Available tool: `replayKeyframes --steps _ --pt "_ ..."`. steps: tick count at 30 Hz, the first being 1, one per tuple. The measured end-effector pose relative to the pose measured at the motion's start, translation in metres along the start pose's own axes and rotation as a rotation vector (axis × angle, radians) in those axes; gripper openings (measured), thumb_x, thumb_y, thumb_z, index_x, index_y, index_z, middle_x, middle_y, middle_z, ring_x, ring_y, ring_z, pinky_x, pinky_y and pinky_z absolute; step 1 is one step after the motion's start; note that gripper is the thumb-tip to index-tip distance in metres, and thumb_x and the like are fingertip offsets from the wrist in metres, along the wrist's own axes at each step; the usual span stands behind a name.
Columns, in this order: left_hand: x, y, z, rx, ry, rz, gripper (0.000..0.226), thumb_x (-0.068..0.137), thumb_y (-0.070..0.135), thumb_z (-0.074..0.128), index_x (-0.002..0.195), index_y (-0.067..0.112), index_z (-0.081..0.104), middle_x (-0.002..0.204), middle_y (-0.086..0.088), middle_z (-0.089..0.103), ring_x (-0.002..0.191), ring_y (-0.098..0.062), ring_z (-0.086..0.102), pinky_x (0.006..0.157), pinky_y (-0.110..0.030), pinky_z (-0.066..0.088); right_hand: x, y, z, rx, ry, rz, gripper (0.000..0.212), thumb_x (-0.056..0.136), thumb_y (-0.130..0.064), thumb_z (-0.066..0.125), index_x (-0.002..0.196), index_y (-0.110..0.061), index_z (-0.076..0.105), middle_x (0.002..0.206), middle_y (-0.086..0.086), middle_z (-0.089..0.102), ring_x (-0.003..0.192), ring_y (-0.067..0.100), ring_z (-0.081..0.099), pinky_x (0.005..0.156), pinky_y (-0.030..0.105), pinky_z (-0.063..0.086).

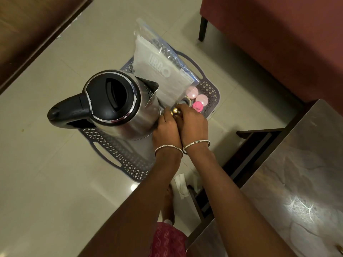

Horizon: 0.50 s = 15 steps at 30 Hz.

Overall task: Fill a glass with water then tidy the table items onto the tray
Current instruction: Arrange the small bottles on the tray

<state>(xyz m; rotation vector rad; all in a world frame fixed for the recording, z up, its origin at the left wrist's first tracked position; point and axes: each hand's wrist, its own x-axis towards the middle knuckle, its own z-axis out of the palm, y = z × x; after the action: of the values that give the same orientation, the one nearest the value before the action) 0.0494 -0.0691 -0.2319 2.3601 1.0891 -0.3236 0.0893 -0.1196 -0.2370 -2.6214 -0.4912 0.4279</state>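
Observation:
A grey perforated tray (118, 154) lies on the tiled floor. On it stand a steel kettle (113, 101) with a black lid and handle, a clear zip bag (159, 71) leaning over the far side, three pink-lidded pots (201, 100) and a tape roll (186, 101). Both hands meet over the tray just right of the kettle. My left hand (166, 130) pinches a small gold-capped item (171, 113). My right hand (194, 123) grips a second gold-capped item (175, 110). The fingers hide the rest of both items.
A dark table (297, 182) with a glossy top stands at the right, its lower shelf beside the tray. A red sofa (278, 43) fills the top right, wooden furniture (27, 34) the top left. White paper (181, 186) lies on the floor by my foot.

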Motion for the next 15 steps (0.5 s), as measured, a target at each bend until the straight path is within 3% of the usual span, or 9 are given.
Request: replayKeyframes --steps 9,15 --pt "-0.01 -0.006 -0.001 0.052 0.031 0.063 0.051 0.103 0.027 0.037 0.151 0.016 0.024 0.143 -0.007 0.047 0.122 -0.024 0.053 0.088 -0.034 0.043 0.0 -0.001 -0.007 0.026 -0.04 0.002 0.024 0.095 -0.022 0.05 0.115 -0.012 0.061 0.096 0.014 0.07 0.089 0.038 0.066 0.073 0.035 0.05" --pt "-0.049 -0.014 -0.012 -0.087 0.179 0.126 0.036 0.098 0.017 0.049 0.134 0.013 0.051 0.122 -0.009 0.064 0.107 -0.029 0.063 0.081 -0.039 0.046 -0.029 0.005 -0.029 0.027 -0.025 0.0 0.025 0.093 -0.013 0.054 0.115 -0.015 0.065 0.099 0.011 0.073 0.093 0.035 0.067 0.076 0.036 0.049"
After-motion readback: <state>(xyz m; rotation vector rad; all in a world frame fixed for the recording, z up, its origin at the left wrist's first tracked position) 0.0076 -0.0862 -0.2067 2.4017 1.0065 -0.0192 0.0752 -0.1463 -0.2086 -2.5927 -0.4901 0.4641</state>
